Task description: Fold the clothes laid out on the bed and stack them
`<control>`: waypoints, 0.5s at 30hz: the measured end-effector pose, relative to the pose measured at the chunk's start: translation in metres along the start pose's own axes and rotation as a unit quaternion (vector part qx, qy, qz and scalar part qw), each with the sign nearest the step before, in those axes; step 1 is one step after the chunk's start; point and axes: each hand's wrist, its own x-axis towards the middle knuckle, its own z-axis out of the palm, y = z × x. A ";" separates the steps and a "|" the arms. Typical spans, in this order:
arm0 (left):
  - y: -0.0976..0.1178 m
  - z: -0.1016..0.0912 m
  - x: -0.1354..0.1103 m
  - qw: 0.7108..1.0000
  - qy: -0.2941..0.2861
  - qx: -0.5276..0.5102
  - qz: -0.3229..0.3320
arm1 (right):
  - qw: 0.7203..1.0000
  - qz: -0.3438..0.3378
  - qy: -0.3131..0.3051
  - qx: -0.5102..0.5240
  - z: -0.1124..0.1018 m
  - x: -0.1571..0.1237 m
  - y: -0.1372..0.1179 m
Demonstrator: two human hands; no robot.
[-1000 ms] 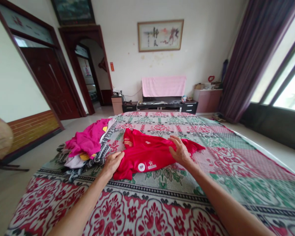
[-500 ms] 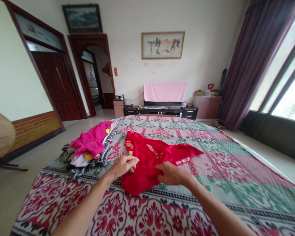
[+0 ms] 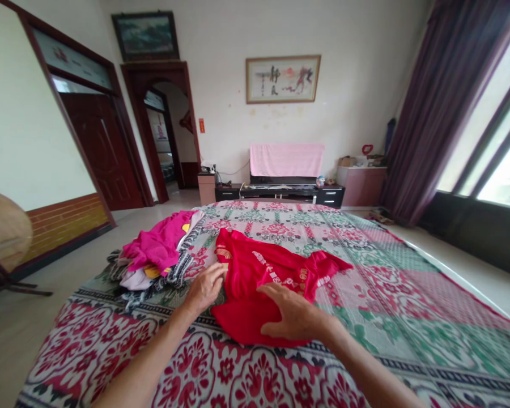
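A red shirt (image 3: 276,271) with white lettering lies partly folded on the patterned bedspread (image 3: 386,317). My left hand (image 3: 206,288) rests flat on the shirt's left edge, fingers stretched out. My right hand (image 3: 293,314) lies palm down on the folded near part of the shirt, fingers spread and pressing it flat. Neither hand grips anything.
A heap of clothes with a magenta garment (image 3: 159,246) on top sits at the bed's left side. Beyond the bed stand a low dark TV cabinet (image 3: 280,194) draped with a pink cloth, dark doors on the left and purple curtains (image 3: 433,107) by the window.
The near part of the shirt has been folded over, showing white lettering. Both hands went from pinching the cloth to lying flat on it; my right hand slid nearer.
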 end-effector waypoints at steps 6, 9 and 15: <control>-0.006 0.005 -0.004 0.997 -0.061 0.029 0.044 | 0.998 -0.034 0.036 -0.043 0.039 0.011 -0.001; -0.002 0.008 0.001 0.997 -0.046 0.048 0.036 | 0.998 -0.032 0.047 -0.039 0.037 0.015 0.004; 0.016 0.006 0.006 0.996 -0.014 0.073 0.039 | 0.998 0.024 0.023 -0.050 0.009 0.015 0.013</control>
